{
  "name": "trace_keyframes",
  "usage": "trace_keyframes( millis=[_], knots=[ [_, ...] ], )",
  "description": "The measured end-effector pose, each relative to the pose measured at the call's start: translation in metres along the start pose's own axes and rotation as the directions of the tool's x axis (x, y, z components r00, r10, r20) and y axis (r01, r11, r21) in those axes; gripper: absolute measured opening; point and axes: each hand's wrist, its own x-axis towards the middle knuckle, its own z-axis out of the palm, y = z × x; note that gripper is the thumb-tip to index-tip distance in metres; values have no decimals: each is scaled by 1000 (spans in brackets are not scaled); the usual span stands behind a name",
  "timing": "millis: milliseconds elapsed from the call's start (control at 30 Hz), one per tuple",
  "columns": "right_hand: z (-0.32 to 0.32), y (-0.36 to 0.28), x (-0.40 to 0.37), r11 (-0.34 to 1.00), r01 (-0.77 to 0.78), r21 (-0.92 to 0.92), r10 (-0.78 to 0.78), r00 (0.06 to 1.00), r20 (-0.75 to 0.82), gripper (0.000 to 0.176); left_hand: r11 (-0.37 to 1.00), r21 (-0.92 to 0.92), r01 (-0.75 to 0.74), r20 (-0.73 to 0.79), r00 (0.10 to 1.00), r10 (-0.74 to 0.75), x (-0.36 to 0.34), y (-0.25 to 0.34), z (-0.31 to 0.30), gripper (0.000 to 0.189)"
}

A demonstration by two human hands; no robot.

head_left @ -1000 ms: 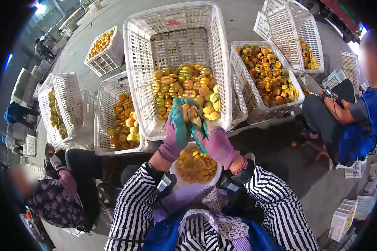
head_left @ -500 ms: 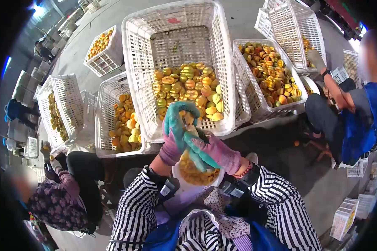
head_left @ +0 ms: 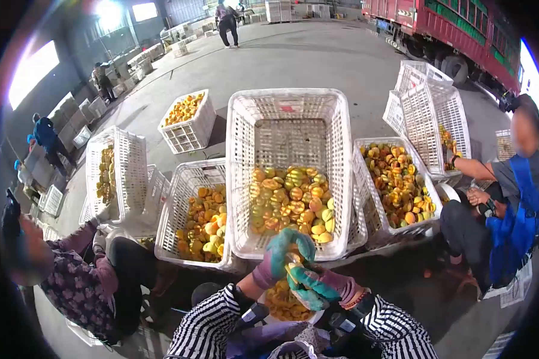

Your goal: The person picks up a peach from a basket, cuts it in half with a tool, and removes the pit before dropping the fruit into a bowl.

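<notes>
My left hand (head_left: 287,246), in a green and pink glove, curls around a yellow peach (head_left: 294,257), mostly covered by the fingers. My right hand (head_left: 314,283), gloved alike, is closed just below and right of it, against the left hand. A thin yellowish piece shows between the hands; whatever the right fingers grip is hidden. Below both hands sits a white bowl (head_left: 321,315) with orange cut fruit (head_left: 283,299) in it. Right in front stands a tilted white crate (head_left: 236,179) with yellow-green peaches (head_left: 296,197), many scored with cuts, in its near end.
Fruit-filled crates flank it at left (head_left: 166,239) and right (head_left: 432,190). A smaller full crate (head_left: 188,136) stands farther back. Co-workers sit close by on the left (head_left: 81,275) and right (head_left: 491,209). A red truck (head_left: 449,30) is parked at the back right.
My view has tilted up, so crates and hands sit lower in the picture and more floor and the truck show. Both hands stay together over the bowl, with the left still around the fruit.
</notes>
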Motion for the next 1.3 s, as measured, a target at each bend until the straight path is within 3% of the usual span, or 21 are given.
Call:
trace_keyframes(
  millis=[133,200,233,267,300,333,367,400,433,467,500,533,567,633,700,800,933,1067,1133,1200,1300],
  knots=[
    [-7,24,3,958,-128,255,110,990,84,35,988,-145,57,50,998,-50,-12,-2,0,60],
    [-26,40,6,830,-308,464,98,901,423,30,982,-140,129,37,992,-125,-17,8,-2,57],
    [-26,50,6,829,-312,463,102,900,425,30,995,-41,89,-35,995,-91,-16,2,-9,54],
    [-24,62,4,983,-120,137,82,964,252,33,997,60,57,-103,993,-51,-16,-8,-19,52],
    [-23,71,3,970,33,-243,-11,996,93,36,921,390,-7,-144,987,69,-19,-27,-43,42],
    [-24,77,3,969,30,-244,-8,996,93,36,978,195,75,-230,973,-29,-21,-9,-46,36],
    [-26,81,3,823,12,-569,19,999,48,40,990,-13,142,-292,946,-140,-19,10,-50,31],
    [-27,84,3,575,-18,-818,27,1000,-3,44,936,345,69,-317,947,47,-18,16,-61,55],
    [-28,84,1,578,-19,-816,27,1000,-4,44,892,432,131,-489,865,110,-27,-16,-101,54],
    [-28,82,-2,464,-73,-883,33,997,-65,46,733,677,69,-400,870,287,-24,-1,-112,53],
    [-28,78,-3,343,-128,-931,26,992,-127,49,697,717,-3,-289,909,301,-32,6,-139,40],
    [-29,74,-2,216,-183,-959,10,983,-185,53,703,710,38,-384,858,342,-29,19,-140,37],
    [-30,69,1,179,-250,-952,173,960,-219,55,652,746,136,-446,829,337,-30,23,-150,35],
    [-40,81,-2,168,-236,-957,145,966,-213,58,597,767,237,-509,791,340,-32,22,-171,34],
    [-43,74,-7,146,-259,-955,83,965,-250,62,-125,857,500,-379,777,503,-16,16,-184,30],
    [-40,67,-12,194,-253,-948,17,967,-254,61,-228,919,322,-114,769,628,12,13,-161,32],
    [-43,72,-16,196,-118,-973,-184,971,-155,54,-36,998,60,-47,952,304,58,-19,-114,22],
    [-36,42,-33,214,-22,-977,-299,950,-87,48,277,895,349,-298,931,-211,94,-85,-121,30],
    [-34,33,-40,285,-160,-945,-102,975,-196,49,151,951,269,-235,948,-213,112,-145,-152,35],
    [-41,51,-41,244,-168,-955,-217,950,-223,53,94,978,188,-169,969,-180,126,-165,-141,40],
    [-46,49,-45,224,-214,-951,-170,952,-255,52,37,976,214,-202,956,-212,143,-186,-121,51]
  ],
)
